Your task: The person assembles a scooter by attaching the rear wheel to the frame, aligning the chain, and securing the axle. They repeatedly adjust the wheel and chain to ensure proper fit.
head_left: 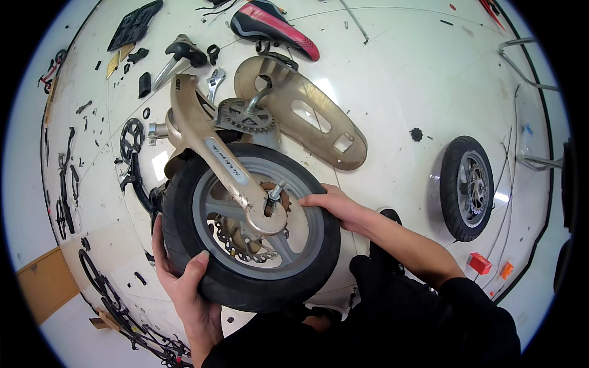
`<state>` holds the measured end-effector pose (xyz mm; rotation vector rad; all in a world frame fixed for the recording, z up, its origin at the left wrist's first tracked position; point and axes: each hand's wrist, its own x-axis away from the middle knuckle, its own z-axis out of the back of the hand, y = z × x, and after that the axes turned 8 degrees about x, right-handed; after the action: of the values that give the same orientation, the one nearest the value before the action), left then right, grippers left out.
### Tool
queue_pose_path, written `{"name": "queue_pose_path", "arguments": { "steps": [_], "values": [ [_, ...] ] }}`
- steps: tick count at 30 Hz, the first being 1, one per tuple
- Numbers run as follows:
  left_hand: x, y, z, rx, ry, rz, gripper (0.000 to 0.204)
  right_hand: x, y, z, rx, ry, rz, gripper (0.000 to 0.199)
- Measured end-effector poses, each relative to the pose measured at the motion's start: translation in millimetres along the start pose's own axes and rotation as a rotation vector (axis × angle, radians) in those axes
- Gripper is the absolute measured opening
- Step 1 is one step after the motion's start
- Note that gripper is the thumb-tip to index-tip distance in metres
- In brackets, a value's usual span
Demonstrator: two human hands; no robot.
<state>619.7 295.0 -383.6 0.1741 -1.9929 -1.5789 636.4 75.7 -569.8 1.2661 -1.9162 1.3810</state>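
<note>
A small bike wheel (211, 279) with a black tyre and grey spokes is between my hands. My left hand (187, 279) grips the tyre at its lower left, thumb on the near sidewall. My right hand (334, 205) holds the wheel's right edge, fingertips reaching over the rim toward the rusty sprocket (286, 201). A champagne-coloured frame arm (211, 144) crosses the wheel. The threaded axle (277, 189) sits in its slotted end. Through the spokes shows a brake disc (236, 242). Beyond the tyre are a toothed chainring (248, 115) with a crank and a chain guard (331, 113).
On the pale floor at right stands a second wheel (451, 190), near a red box (479, 264). A saddle (276, 27), a seat post (175, 58), an adjustable wrench (215, 83) and a black tool case (135, 24) lie at the far side. Bike parts (132, 144) are scattered left.
</note>
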Motion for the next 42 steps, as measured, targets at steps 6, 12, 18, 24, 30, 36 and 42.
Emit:
{"name": "queue_pose_path", "arguments": {
  "steps": [6,12,18,24,30,36,42],
  "values": [
    [1,6,5,0.033,0.011,0.009,0.089,3,-1,-7,0.208,-0.015,0.029,0.059],
    [5,15,2,0.034,-0.007,0.053,0.084,-8,-22,-1,0.751,0.425,0.658,0.05],
    [0,30,9,-0.033,0.002,0.201,0.068,-16,-177,-98,1.111,0.268,0.592,0.077],
    [-3,48,4,-0.108,-0.01,0.345,0.061,-35,-157,-148,1.322,0.202,0.649,0.066],
    [-3,43,28,-0.079,-0.029,0.388,0.055,-47,-149,-139,1.221,0.009,0.784,0.051],
    [-5,27,46,-0.012,0.002,0.339,0.059,-49,-153,-144,1.194,-0.02,0.716,0.072],
    [-16,19,58,-0.052,-0.005,0.306,0.054,-57,-152,-142,1.115,0.044,0.662,0.077]
  ]
}}
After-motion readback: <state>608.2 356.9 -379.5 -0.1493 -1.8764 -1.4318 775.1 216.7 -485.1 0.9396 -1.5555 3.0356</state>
